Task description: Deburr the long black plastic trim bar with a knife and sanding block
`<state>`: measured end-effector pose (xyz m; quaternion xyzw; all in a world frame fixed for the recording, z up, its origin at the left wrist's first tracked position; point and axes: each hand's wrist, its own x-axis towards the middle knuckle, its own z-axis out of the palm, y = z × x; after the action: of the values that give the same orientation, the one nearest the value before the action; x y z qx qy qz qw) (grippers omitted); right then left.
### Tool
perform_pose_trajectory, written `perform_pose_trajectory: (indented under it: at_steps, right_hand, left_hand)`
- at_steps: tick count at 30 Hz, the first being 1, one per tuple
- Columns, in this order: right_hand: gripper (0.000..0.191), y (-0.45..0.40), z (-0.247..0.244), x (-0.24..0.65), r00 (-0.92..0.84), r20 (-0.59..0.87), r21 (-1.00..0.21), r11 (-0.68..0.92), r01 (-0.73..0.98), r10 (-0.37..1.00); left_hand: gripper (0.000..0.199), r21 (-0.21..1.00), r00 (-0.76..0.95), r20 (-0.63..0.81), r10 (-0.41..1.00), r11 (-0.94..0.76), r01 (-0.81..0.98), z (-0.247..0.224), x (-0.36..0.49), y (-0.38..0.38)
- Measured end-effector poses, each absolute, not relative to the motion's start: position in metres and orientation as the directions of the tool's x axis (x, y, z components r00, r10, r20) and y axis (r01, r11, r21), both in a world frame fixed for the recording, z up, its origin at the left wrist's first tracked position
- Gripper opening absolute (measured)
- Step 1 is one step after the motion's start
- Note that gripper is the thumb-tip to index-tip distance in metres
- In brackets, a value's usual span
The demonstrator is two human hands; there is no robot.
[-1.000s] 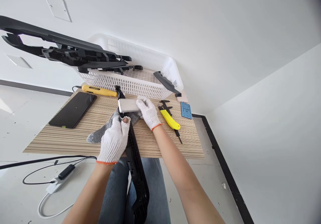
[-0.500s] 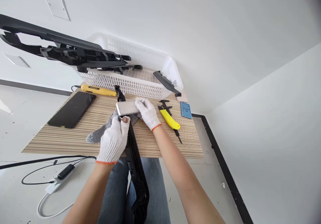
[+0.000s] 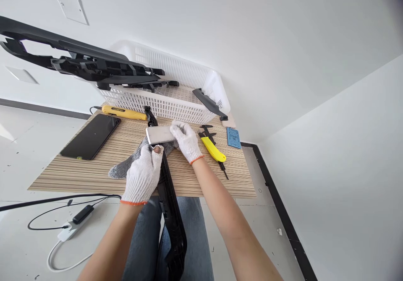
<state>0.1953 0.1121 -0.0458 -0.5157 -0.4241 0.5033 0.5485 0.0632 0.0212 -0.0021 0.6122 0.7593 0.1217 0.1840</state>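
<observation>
Your work on the long black strip (image 3: pixel 171 214) looks to be under way, not finished: it lies outside the white basket (image 3: pixel 176 110), its far end just beside the near wall and the rest running away from the basket, past the counter (image 3: pixel 239 184) edge and over your legs. Your left grip (image 3: pixel 143 174) is closed on the strip, thumb uppermost and its bare tip poking through the glove. Your right grip (image 3: pixel 185 141) pinches a pale flat block (image 3: pixel 160 134) by one end, its other end reaching across the strip, in front of the basket. You may be working that one stretch, but whether the block touches the strip there cannot be told, nor can any finished stretch be picked out.

A gray cloth (image 3: pixel 124 167) lies beneath your hands, on the basket's near side. Inside the basket are several black parts (image 3: pixel 94 69), jutting out past its left end, and a smaller dark piece (image 3: pixel 208 102) leans over its right end; whether these are done or waiting, you cannot judge from here. The yellow cutter (image 3: pixel 213 149), in front of the basket's right end, lies out of your hands.
</observation>
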Motion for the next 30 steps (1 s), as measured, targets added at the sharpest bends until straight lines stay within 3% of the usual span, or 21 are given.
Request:
perform_pose_trajectory:
  at_steps: [3, 6, 9, 14, 16, 19, 23, 27, 30]
  right_hand:
    - [0.032, 0.111, -0.046, 0.195, 0.186, -0.066, -0.992, -0.044, -0.119, 0.98]
    - [0.032, 0.111, -0.046, 0.195, 0.105, -0.047, -0.996, -0.039, -0.078, 0.993]
    - [0.032, 0.111, -0.046, 0.195, 0.198, -0.087, -0.993, -0.069, -0.092, 0.976]
    - [0.032, 0.112, -0.045, 0.196, 0.134, -0.08, -0.992, -0.065, -0.108, 0.988]
    - [0.031, 0.111, -0.044, 0.196, 0.186, -0.103, -0.988, -0.079, -0.13, 0.977]
    - [0.031, 0.11, -0.042, 0.197, 0.083, -0.115, -0.99, -0.108, -0.09, 0.99]
    - [0.03, 0.108, -0.041, 0.196, 0.134, -0.124, -0.987, -0.109, -0.114, 0.983]
    - [0.03, 0.108, -0.041, 0.196, 0.044, -0.093, -0.992, -0.088, -0.095, 0.995]
    - [0.028, 0.109, -0.042, 0.196, 0.148, -0.123, -0.986, -0.104, -0.132, 0.981]
  left_hand:
    - [0.052, 0.409, -0.185, -0.136, 0.973, 0.225, 0.884, -0.003, 0.063, 0.021]
    - [0.054, 0.406, -0.179, -0.101, 0.979, 0.205, 0.891, -0.006, 0.063, 0.021]
    - [0.053, 0.396, -0.174, -0.081, 0.981, 0.192, 0.898, -0.008, 0.063, 0.02]
    - [0.053, 0.38, -0.17, -0.09, 0.981, 0.192, 0.905, -0.007, 0.063, 0.021]
    - [0.053, 0.393, -0.177, -0.095, 0.98, 0.2, 0.898, -0.006, 0.063, 0.021]
    - [0.052, 0.421, -0.188, -0.102, 0.977, 0.214, 0.882, -0.006, 0.063, 0.02]
    - [0.047, 0.461, -0.181, -0.083, 0.98, 0.199, 0.865, -0.008, 0.061, 0.02]
    - [0.049, 0.492, -0.185, -0.062, 0.981, 0.192, 0.849, -0.011, 0.059, 0.02]
    - [0.048, 0.511, -0.185, -0.052, 0.981, 0.185, 0.84, -0.014, 0.058, 0.02]
